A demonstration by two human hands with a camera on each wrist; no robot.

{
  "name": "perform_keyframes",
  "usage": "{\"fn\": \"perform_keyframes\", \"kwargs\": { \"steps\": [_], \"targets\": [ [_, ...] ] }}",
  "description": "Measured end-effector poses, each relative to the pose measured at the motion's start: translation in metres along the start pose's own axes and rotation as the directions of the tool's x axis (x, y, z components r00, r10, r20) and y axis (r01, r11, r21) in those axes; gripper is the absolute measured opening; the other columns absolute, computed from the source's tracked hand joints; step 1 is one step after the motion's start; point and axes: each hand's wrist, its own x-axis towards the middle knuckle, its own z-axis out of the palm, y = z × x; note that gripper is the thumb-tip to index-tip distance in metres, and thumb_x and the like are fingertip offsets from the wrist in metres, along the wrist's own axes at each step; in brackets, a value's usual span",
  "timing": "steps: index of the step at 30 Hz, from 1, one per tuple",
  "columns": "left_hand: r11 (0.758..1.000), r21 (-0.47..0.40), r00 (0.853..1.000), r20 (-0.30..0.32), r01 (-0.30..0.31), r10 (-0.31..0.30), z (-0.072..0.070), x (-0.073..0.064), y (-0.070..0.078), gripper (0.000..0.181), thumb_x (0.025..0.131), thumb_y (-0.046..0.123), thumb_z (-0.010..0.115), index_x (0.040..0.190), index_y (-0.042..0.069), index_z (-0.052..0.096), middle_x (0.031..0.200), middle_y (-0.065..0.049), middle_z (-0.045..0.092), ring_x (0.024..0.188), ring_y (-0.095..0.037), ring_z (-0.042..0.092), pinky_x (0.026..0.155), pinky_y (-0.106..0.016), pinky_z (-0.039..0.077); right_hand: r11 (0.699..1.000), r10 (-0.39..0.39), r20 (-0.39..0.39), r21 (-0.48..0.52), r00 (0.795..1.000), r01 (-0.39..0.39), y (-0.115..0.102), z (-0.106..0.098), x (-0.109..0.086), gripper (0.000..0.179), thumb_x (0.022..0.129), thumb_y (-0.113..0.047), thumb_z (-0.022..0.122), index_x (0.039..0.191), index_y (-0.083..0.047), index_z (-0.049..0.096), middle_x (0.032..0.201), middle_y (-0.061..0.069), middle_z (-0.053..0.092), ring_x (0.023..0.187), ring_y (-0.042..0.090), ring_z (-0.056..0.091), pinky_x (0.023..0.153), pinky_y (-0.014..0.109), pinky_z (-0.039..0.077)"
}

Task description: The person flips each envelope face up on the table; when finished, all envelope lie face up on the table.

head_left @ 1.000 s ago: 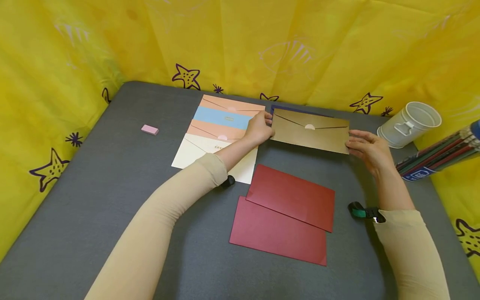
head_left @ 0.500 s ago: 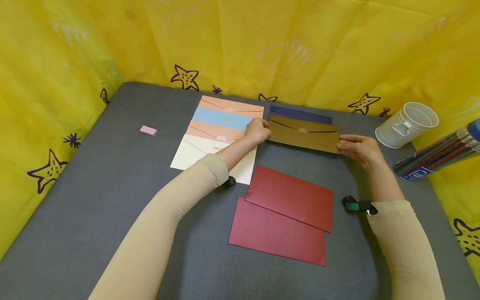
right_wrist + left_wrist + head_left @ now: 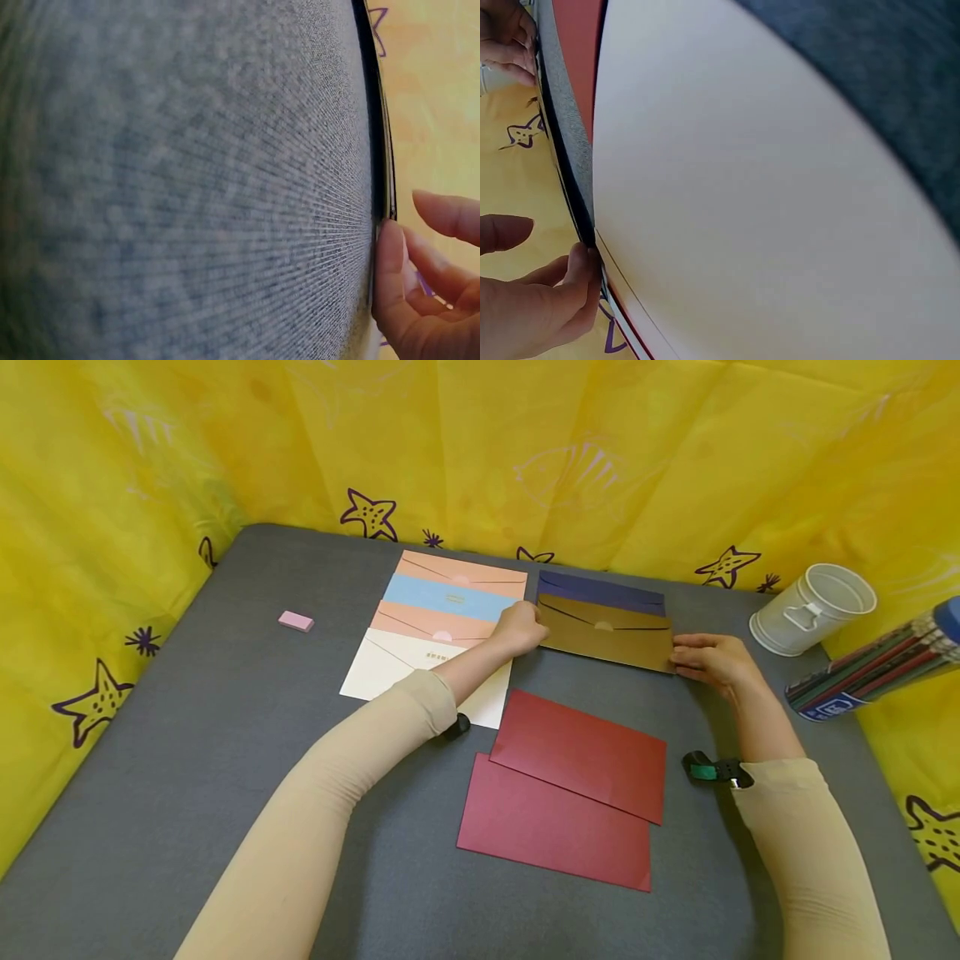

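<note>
In the head view a brown-gold envelope with a flap and pale half-round tab lies over a navy envelope, whose top strip shows. My left hand is at the gold envelope's left end. In the left wrist view its fingertips touch the edge, with the thumb apart. At the right end my right hand touches the edge with its fingertips. The right wrist view shows one digit raised clear of the thin envelope edge. Neither hand visibly pinches the paper.
Left of these lies an overlapping column of peach, blue and cream envelopes. Two red envelopes overlap in front. A pink eraser lies at left; a white metal cup and a tub of pencils stand at right.
The gold envelope came down from a raised, tilted position and shifted slightly left and toward me onto the navy one, uncovering a navy strip. My right hand moved left and down with it.
</note>
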Motion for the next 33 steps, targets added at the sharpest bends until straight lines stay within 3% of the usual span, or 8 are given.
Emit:
{"fn": "perform_keyframes", "kwargs": {
  "steps": [10, 18, 19, 21, 24, 26, 29, 33],
  "targets": [
    [0.998, 0.06, 1.0, 0.01, 0.0, 0.0, 0.001, -0.001, 0.004, 0.041, 0.09, 0.008, 0.054, 0.058, 0.015, 0.029, 0.058, 0.004, 0.021, 0.054, -0.01, 0.02, 0.051, -0.021, 0.024, 0.999, -0.01, -0.01, -0.042, 1.0, 0.01, -0.001, 0.004, -0.002, 0.028, 0.094, -0.001, 0.06, 0.084, -0.025, 0.07, 0.082, -0.015, 0.069, 0.077, -0.001, 0.068, 0.07, 0.017, 0.058],
    [0.999, 0.038, 0.999, 0.034, 0.017, -0.018, -0.003, -0.002, 0.005, 0.04, 0.091, 0.006, 0.053, 0.06, 0.012, 0.028, 0.06, 0.001, 0.023, 0.055, -0.012, 0.021, 0.053, -0.022, 0.025, 1.0, 0.008, 0.007, -0.029, 1.0, -0.007, -0.004, 0.003, -0.003, 0.03, 0.096, -0.003, 0.059, 0.083, -0.027, 0.071, 0.081, -0.014, 0.07, 0.077, 0.0, 0.068, 0.071, 0.018, 0.058],
    [0.999, 0.032, 0.999, 0.031, 0.011, -0.012, -0.004, -0.002, 0.006, 0.033, 0.091, 0.006, 0.054, 0.062, 0.009, 0.039, 0.062, 0.0, 0.035, 0.059, -0.012, 0.028, 0.056, -0.022, 0.031, 1.0, 0.009, 0.009, -0.03, 1.0, -0.009, -0.004, 0.002, -0.003, 0.03, 0.096, -0.003, 0.059, 0.083, -0.028, 0.071, 0.081, -0.014, 0.07, 0.078, 0.0, 0.068, 0.071, 0.017, 0.058],
    [1.0, 0.021, 0.999, 0.044, -0.01, 0.009, -0.006, -0.004, 0.006, 0.014, 0.093, 0.008, 0.055, 0.083, 0.001, 0.06, 0.082, -0.009, 0.059, 0.072, -0.016, 0.05, 0.07, -0.024, 0.046, 0.999, 0.009, 0.011, -0.051, 1.0, -0.008, -0.004, 0.001, -0.003, 0.027, 0.096, -0.005, 0.059, 0.087, -0.028, 0.069, 0.083, -0.015, 0.069, 0.078, 0.0, 0.068, 0.072, 0.017, 0.058],
    [0.997, 0.019, 0.994, 0.082, -0.075, 0.073, -0.01, -0.007, 0.005, 0.039, 0.095, 0.012, 0.056, 0.132, -0.002, 0.058, 0.133, -0.016, 0.061, 0.118, -0.027, 0.059, 0.102, -0.035, 0.05, 0.99, -0.004, 0.018, -0.138, 1.0, 0.007, -0.003, 0.0, -0.005, 0.017, 0.097, -0.009, 0.06, 0.097, -0.025, 0.065, 0.086, -0.018, 0.067, 0.08, -0.001, 0.066, 0.074, 0.016, 0.057],
    [0.992, 0.012, 0.985, 0.122, -0.126, 0.123, -0.013, -0.009, 0.005, 0.046, 0.095, 0.012, 0.058, 0.139, 0.001, 0.054, 0.141, -0.014, 0.058, 0.132, -0.028, 0.054, 0.109, -0.037, 0.047, 0.975, -0.023, 0.035, -0.221, 0.999, 0.03, -0.003, 0.0, -0.007, 0.013, 0.098, -0.012, 0.06, 0.107, -0.021, 0.061, 0.088, -0.021, 0.065, 0.082, -0.002, 0.064, 0.075, 0.016, 0.057],
    [0.975, 0.004, 0.957, 0.194, -0.223, 0.218, -0.016, -0.01, 0.004, 0.04, 0.092, 0.009, 0.061, 0.131, 0.002, 0.062, 0.13, -0.012, 0.066, 0.122, -0.024, 0.061, 0.103, -0.031, 0.05, 0.936, -0.05, 0.082, -0.343, 0.995, 0.075, -0.002, 0.0, -0.011, 0.028, 0.099, -0.015, 0.058, 0.126, -0.009, 0.053, 0.091, -0.026, 0.064, 0.085, -0.004, 0.064, 0.077, 0.016, 0.057],
    [0.943, 0.008, 0.895, 0.316, -0.334, 0.314, -0.017, -0.014, 0.0, 0.033, 0.089, 0.008, 0.066, 0.122, 0.002, 0.068, 0.119, -0.012, 0.072, 0.112, -0.021, 0.067, 0.093, -0.027, 0.054, 0.891, -0.039, 0.157, -0.443, 0.987, 0.105, 0.001, 0.004, -0.018, 0.051, 0.099, -0.017, 0.058, 0.14, 0.008, 0.041, 0.094, -0.028, 0.064, 0.088, -0.004, 0.065, 0.078, 0.017, 0.057]
  ]
}}
